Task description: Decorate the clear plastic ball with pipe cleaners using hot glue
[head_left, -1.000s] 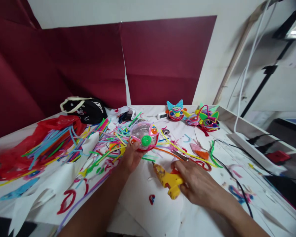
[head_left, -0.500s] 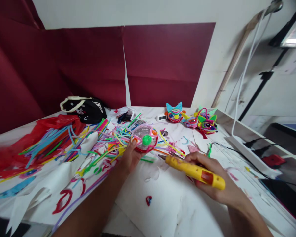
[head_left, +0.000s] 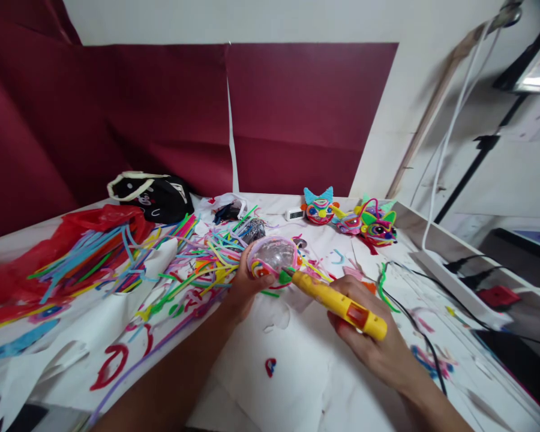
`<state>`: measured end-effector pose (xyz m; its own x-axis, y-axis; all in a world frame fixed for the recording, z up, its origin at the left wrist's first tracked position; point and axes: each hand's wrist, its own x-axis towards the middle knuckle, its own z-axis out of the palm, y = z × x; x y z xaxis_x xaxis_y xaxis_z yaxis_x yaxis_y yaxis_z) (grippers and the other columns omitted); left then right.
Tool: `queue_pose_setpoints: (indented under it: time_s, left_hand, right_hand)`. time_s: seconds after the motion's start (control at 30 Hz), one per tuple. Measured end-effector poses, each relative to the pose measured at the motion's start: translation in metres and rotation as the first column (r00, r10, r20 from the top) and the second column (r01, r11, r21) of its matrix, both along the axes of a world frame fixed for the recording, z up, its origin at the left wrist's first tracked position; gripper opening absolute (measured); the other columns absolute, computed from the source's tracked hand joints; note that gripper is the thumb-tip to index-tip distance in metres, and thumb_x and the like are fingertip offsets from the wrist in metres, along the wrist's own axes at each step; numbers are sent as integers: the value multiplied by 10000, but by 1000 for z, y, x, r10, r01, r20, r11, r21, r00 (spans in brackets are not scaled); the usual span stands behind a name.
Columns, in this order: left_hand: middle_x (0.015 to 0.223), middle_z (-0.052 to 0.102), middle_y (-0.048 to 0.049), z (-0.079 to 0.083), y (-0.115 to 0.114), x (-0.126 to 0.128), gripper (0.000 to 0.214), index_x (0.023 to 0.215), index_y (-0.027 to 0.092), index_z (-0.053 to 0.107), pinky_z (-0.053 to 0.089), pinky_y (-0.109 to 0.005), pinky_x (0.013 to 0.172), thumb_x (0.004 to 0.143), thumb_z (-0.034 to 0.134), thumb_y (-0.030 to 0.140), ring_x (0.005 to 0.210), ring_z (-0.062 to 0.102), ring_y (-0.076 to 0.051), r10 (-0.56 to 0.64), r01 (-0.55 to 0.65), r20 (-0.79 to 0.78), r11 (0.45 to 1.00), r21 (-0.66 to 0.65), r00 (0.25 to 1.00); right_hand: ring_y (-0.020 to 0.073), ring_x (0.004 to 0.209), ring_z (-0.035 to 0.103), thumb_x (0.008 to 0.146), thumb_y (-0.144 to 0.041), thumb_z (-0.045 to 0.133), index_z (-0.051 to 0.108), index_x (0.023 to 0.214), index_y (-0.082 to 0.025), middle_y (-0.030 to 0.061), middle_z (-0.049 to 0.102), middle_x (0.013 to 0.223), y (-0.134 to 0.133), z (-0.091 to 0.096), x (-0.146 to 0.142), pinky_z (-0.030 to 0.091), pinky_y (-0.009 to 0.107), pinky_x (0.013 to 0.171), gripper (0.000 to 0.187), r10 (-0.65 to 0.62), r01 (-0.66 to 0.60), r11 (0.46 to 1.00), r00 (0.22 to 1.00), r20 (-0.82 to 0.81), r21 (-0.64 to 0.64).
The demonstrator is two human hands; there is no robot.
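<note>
My left hand [head_left: 245, 288] is closed around a clear plastic ball [head_left: 276, 255] edged with pink pipe cleaner and bearing orange eye shapes. A green round piece [head_left: 286, 276] sits on the ball's near side. In my right hand [head_left: 371, 330] is a yellow glue gun [head_left: 333, 299], fingers wrapped round its lower part. Its dark nozzle points left and appears to meet the green piece; whether they touch I cannot tell. Below, a small red and blue pipe-cleaner shape [head_left: 270, 366] lies on the white sheet [head_left: 292, 393].
Left lie many pipe cleaners [head_left: 198, 258], a red plastic bag [head_left: 18, 270] and a black pouch [head_left: 155, 198]. Finished-looking decorated balls [head_left: 319, 207] stand at the back right. A power strip [head_left: 459, 288] and black cord [head_left: 425, 342] lie on the right.
The ball has tilted, turning the green piece down toward me. My right hand has brought the glue gun up and left, its nozzle now at the ball. More black cord shows on the right.
</note>
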<state>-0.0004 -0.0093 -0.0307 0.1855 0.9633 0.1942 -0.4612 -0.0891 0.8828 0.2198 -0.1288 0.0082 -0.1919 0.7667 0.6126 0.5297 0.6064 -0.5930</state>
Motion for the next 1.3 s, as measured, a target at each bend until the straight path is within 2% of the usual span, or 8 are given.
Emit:
queue_pose_setpoints:
  time_s: [0.17,0.33,0.47,0.73,0.83,1.03,1.3]
  left_hand:
    - [1394,591,-104,-2,3,-1,1067,1429,257,461,537,-379,957,488,963,300,1215,605,-331,172,-139,-218,977,160,961]
    - [1401,579,-126,6,-3,-1,1054,1410,241,479,539,-415,974,467,949,228,1213,607,-363,226,-150,-325,958,242,918]
    - [1395,582,-134,11,-9,3,1022,1366,223,527,494,-465,1056,433,943,178,1257,573,-391,268,-174,-333,942,285,904]
    - [1439,543,-145,6,-7,1,1002,1344,218,550,407,-527,1152,423,934,135,1329,510,-421,318,-182,-338,908,377,886]
    - [1456,524,-147,6,-7,0,978,1348,222,545,382,-539,1170,452,923,127,1349,486,-419,335,-165,-379,895,415,863]
    - [1414,554,-130,7,-7,-1,908,1240,220,628,312,-520,1214,396,937,95,1370,464,-425,351,-212,-294,885,415,889]
    - [1349,582,-118,11,-9,2,911,1239,235,650,291,-531,1213,386,915,57,1348,462,-427,384,-241,-256,859,452,887]
  right_hand:
    - [223,959,657,953,-249,529,584,1111,-234,74,669,1086,1,-3,-8,526,337,792,168,-18,17,996,1000,11,83]
    - [202,910,667,977,-207,498,545,1163,-251,53,676,1031,-1,-10,-12,546,322,770,197,-28,24,997,998,50,67]
    - [217,950,668,991,-201,472,523,1175,-253,76,669,1082,-1,-16,-15,558,334,772,198,-24,16,997,996,90,80]
    - [235,977,680,1010,-243,457,518,1154,-232,106,675,1126,0,-18,-16,566,348,744,157,-40,19,991,986,162,129]
    - [224,936,678,1018,-245,438,522,1127,-230,102,678,1094,0,-17,-17,562,342,711,138,-48,25,990,985,169,140]
    - [210,869,660,1026,-272,436,518,1080,-239,78,669,1013,0,-17,-17,540,337,673,103,-50,25,990,984,173,140]
    - [185,755,600,1033,-280,415,498,1033,-238,48,621,919,-1,-14,-18,488,327,638,93,-64,42,992,978,198,117]
